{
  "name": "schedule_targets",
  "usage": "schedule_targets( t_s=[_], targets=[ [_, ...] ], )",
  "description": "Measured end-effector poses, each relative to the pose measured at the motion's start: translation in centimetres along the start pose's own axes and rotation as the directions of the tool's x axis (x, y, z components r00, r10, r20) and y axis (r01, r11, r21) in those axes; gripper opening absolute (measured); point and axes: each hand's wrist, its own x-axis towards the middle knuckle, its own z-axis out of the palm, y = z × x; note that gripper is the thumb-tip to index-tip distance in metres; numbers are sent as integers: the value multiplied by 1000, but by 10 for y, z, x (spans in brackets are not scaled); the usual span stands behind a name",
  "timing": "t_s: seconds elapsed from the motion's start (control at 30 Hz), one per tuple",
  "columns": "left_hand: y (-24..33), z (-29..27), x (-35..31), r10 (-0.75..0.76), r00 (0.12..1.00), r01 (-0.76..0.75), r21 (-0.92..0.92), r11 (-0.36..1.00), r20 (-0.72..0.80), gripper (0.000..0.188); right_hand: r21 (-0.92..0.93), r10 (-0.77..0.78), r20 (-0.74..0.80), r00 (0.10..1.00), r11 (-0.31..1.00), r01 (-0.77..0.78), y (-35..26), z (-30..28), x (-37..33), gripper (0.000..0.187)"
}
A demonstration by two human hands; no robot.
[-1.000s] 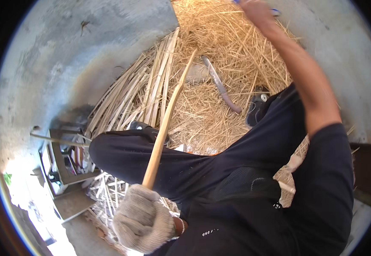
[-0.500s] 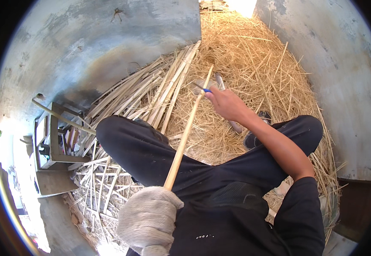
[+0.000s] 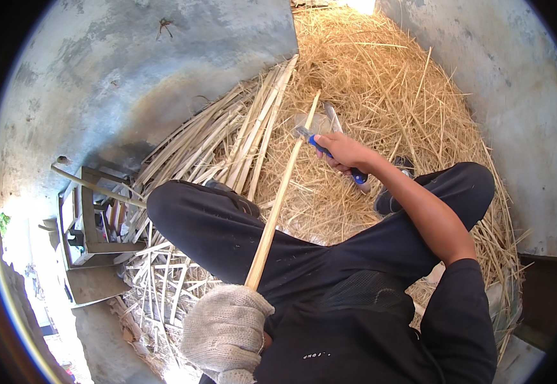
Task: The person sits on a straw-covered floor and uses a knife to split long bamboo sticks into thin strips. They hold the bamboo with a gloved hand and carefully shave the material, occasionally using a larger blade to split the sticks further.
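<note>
Strip (image 3: pixel 280 201) juts pale from the gloved left hand (image 3: pixel 227 329) gripping it. I see the bare right hand (image 3: pixel 344 153) clasping a blue-handled tool (image 3: pixel 319 146), its head at the strip

Knees apart among pale shavings (image 3: pixel 381 83), we grip a long wooden strip (image 3: pixel 276 211) in our gloved left hand (image 3: pixel 227 328), our bare right hand (image 3: pixel 344 153) holding a blue-handled tool (image 3: pixel 320 146) at its far part, near stacked slats (image 3: pixel 221 131).

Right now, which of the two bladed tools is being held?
The blue-handled tool, gripped in the bare right hand. The other blade lies loose on the straw, partly hidden behind that hand.
</note>
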Motion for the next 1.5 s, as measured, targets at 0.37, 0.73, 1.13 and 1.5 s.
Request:
schedule_targets(
  t_s=[0.37, 0.73, 1.13, 1.5],
  targets=[
    [-14, -7, 49, 48, 975, -20, -128, 992, 219, 31, -109, 52, 87, 995, 993, -42, -19, 3, -38, 43],
    [-14, 5, 38, -21, 998, 10, -198, 980, -56, 32, -488, -760, 93, 643, 528, 695, -22, 72, -107, 27],
    [-11, 57, 54, -12, 820, -115, -186, 976, -572, 28, -771, -836, 145, 529, 240, 590, -36, 100, -137, 18],
    [-11, 66, 72, -36, 820, -57, -144, 988, -571, 45, -784, -865, 177, 469, 163, 599, -40, 106, -141, 17]
  ],
)
